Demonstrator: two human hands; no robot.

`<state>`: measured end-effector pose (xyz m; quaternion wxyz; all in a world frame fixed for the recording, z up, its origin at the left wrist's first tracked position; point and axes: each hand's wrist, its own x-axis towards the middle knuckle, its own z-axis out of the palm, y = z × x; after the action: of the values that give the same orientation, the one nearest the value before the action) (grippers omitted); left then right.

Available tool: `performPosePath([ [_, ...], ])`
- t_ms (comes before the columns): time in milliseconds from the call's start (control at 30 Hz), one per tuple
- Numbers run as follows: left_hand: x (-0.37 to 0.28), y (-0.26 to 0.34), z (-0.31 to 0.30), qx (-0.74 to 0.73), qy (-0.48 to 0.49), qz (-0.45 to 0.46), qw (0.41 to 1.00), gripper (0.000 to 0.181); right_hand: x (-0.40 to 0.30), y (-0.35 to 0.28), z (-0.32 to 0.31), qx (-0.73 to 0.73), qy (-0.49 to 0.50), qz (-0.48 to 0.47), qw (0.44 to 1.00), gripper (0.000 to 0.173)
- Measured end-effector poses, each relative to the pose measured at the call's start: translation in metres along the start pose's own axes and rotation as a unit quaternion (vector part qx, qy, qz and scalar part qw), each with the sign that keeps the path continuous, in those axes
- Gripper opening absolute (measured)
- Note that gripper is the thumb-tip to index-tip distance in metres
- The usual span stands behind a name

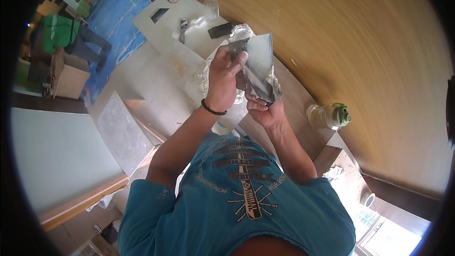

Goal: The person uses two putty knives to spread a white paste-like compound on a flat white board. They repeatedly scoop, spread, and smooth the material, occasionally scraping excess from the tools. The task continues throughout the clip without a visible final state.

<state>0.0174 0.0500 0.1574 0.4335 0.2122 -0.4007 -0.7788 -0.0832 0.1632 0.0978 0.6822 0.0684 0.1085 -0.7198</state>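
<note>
Both my hands meet over the bench. My left hand (225,69), with a dark beaded bracelet at the wrist, grips a thin flat rectangular scraper plate (258,51), thumb pressed on its face. Dark smears cover parts of the plate, and white paste (274,81) clings along its right and lower edge. From below, my right hand (265,112) holds the lower end, its fingers partly hidden behind it. Whether one or two plates overlap here, I cannot tell. Behind the plate shows a crumpled, shiny clear plastic wrapping (241,32).
A pale board (161,32) carries a dark flat piece (160,15), a tool (183,30) and a black block (219,30). Right, a clear bottle (325,116) with a green cap stands by the wood-grain panel (355,60). A person in green (60,33) bends beside blue floor sheeting (121,10).
</note>
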Motion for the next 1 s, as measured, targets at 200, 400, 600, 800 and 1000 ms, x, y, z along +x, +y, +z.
performPosePath([
  [200,-0.024,0.023,-0.019,-0.075,-0.048,-0.066,0.994,0.025,0.013,-0.008,0.040,-0.139,0.148,-0.115,0.972,0.044],
  [400,-0.033,0.060,-0.056,-0.076,0.036,-0.073,0.994,0.039,0.024,-0.018,0.013,-0.392,0.180,-0.472,0.769,0.046],
  [600,-0.042,0.045,-0.035,-0.026,0.079,0.007,0.996,0.036,0.023,-0.007,0.028,-0.291,0.094,-0.559,0.771,0.044],
  [800,-0.040,0.023,-0.021,-0.014,0.104,0.045,0.993,0.041,0.020,0.021,0.047,-0.267,0.068,-0.602,0.750,0.044],
  [1000,-0.035,0.008,-0.029,-0.011,0.113,0.024,0.993,0.044,0.019,0.030,0.025,-0.460,0.076,-0.626,0.625,0.037],
])
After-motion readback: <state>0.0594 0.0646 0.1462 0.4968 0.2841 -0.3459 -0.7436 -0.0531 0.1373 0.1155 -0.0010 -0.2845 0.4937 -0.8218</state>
